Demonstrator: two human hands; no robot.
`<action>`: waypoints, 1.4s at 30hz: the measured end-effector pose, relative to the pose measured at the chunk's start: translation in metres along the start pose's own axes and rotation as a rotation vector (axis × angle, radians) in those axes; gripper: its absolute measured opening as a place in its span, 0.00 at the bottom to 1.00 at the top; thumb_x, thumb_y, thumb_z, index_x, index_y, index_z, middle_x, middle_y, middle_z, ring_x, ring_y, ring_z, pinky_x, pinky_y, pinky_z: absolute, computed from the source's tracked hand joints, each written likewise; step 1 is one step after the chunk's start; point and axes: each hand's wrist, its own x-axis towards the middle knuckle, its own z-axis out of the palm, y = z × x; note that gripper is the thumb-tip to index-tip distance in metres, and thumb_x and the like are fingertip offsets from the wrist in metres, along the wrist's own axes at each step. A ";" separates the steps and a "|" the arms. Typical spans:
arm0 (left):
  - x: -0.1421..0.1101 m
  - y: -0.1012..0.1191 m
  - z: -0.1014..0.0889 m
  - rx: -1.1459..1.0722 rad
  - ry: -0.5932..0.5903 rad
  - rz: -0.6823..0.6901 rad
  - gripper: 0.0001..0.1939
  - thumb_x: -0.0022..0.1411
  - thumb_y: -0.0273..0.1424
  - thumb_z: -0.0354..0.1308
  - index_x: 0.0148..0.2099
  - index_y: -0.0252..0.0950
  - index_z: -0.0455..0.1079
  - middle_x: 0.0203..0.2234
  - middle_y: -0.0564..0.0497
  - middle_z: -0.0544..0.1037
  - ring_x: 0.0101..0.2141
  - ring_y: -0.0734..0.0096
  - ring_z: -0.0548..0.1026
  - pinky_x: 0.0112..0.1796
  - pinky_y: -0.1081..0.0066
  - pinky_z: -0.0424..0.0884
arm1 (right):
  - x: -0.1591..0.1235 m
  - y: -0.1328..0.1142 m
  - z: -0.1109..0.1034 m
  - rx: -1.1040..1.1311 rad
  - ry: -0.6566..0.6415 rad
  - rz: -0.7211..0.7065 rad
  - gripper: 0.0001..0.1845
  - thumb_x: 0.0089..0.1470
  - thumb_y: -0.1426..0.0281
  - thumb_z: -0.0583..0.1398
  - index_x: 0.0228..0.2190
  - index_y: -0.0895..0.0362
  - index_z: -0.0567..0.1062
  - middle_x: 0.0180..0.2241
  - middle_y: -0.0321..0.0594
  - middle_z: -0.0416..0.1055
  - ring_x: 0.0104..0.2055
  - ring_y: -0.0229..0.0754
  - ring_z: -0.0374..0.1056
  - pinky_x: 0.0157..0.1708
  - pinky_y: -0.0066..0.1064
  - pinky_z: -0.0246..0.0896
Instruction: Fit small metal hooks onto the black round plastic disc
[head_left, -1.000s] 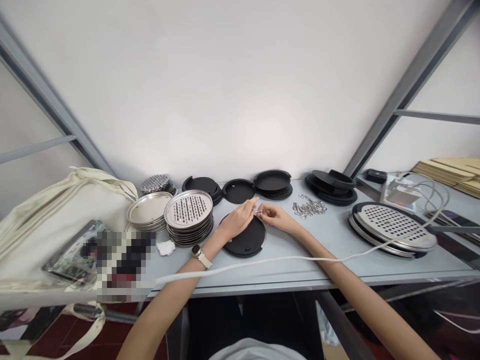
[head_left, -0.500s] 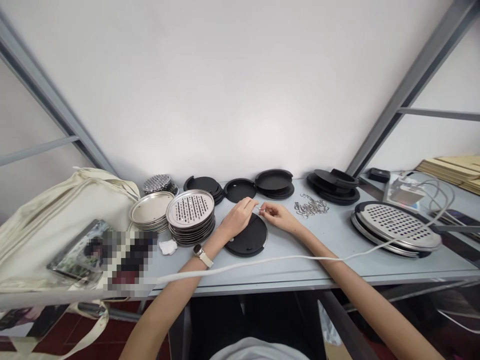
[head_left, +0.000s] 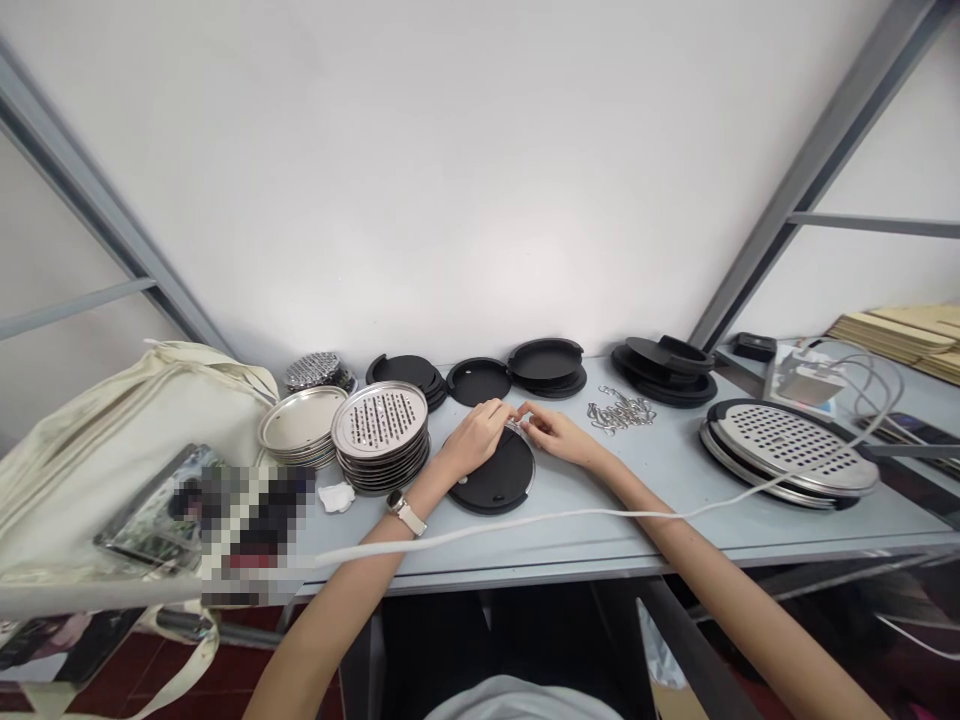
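Both hands are closing together since the earlier frame. The left hand (head_left: 474, 440) and right hand (head_left: 553, 432) are pinching a small, light, stiff metal ring (head_left: 517, 427), best gripped by fingertips, above the round black plastic lid (head_left: 495, 480) on the grey tabletop (head_left: 637, 490).

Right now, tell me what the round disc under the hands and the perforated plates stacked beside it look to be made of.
The black disc looks like matte plastic or rubber: dull, even black, hardly any glare. The perforated plates look like polished metal, likely steel: bright silver sheen and crisp punched holes. Both hands' fingers pinch a small shiny piece, probably metal, too small to be sure.
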 end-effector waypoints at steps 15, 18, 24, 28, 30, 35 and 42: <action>-0.001 -0.002 0.001 0.122 0.018 -0.078 0.11 0.63 0.20 0.44 0.46 0.34 0.60 0.39 0.47 0.67 0.41 0.65 0.67 0.44 0.64 0.65 | 0.002 0.005 0.001 -0.061 -0.020 -0.004 0.13 0.59 0.61 0.51 0.28 0.56 0.65 0.19 0.29 0.55 0.22 0.34 0.51 0.23 0.25 0.47; -0.001 -0.001 0.000 0.158 -0.015 -0.075 0.11 0.62 0.20 0.44 0.45 0.35 0.60 0.40 0.47 0.68 0.41 0.65 0.67 0.44 0.64 0.65 | 0.001 0.007 0.001 -0.044 -0.024 0.004 0.14 0.59 0.61 0.51 0.27 0.57 0.64 0.19 0.29 0.55 0.22 0.34 0.51 0.23 0.25 0.46; -0.002 0.000 -0.002 0.193 -0.066 -0.063 0.15 0.60 0.17 0.43 0.46 0.35 0.60 0.40 0.47 0.68 0.42 0.65 0.67 0.44 0.65 0.64 | 0.002 0.010 0.002 -0.012 -0.026 0.008 0.14 0.59 0.60 0.51 0.27 0.56 0.64 0.20 0.30 0.56 0.22 0.34 0.51 0.23 0.25 0.47; -0.001 0.002 -0.003 0.198 -0.063 -0.054 0.10 0.63 0.21 0.43 0.45 0.34 0.61 0.40 0.47 0.68 0.42 0.65 0.67 0.45 0.65 0.64 | 0.002 0.009 0.002 0.010 -0.020 0.011 0.16 0.60 0.58 0.50 0.27 0.56 0.64 0.20 0.30 0.57 0.22 0.34 0.51 0.23 0.26 0.47; 0.000 0.003 -0.003 0.201 -0.065 -0.056 0.10 0.64 0.22 0.43 0.45 0.34 0.61 0.40 0.47 0.68 0.41 0.65 0.67 0.44 0.64 0.64 | 0.002 0.008 0.002 0.021 -0.017 0.013 0.16 0.60 0.58 0.50 0.28 0.56 0.64 0.20 0.30 0.56 0.22 0.34 0.51 0.23 0.26 0.47; -0.001 0.002 -0.002 0.201 -0.074 -0.061 0.17 0.60 0.16 0.42 0.47 0.35 0.61 0.40 0.47 0.68 0.41 0.65 0.67 0.43 0.65 0.65 | 0.001 0.006 0.002 0.034 -0.037 0.006 0.17 0.59 0.57 0.51 0.26 0.56 0.63 0.19 0.29 0.55 0.22 0.33 0.51 0.23 0.26 0.47; -0.001 0.001 -0.002 0.169 -0.082 -0.009 0.21 0.60 0.15 0.42 0.53 0.35 0.60 0.42 0.46 0.70 0.44 0.64 0.67 0.44 0.64 0.64 | 0.001 0.003 0.001 0.074 -0.050 0.017 0.20 0.57 0.54 0.53 0.25 0.57 0.63 0.19 0.30 0.56 0.22 0.33 0.51 0.22 0.26 0.47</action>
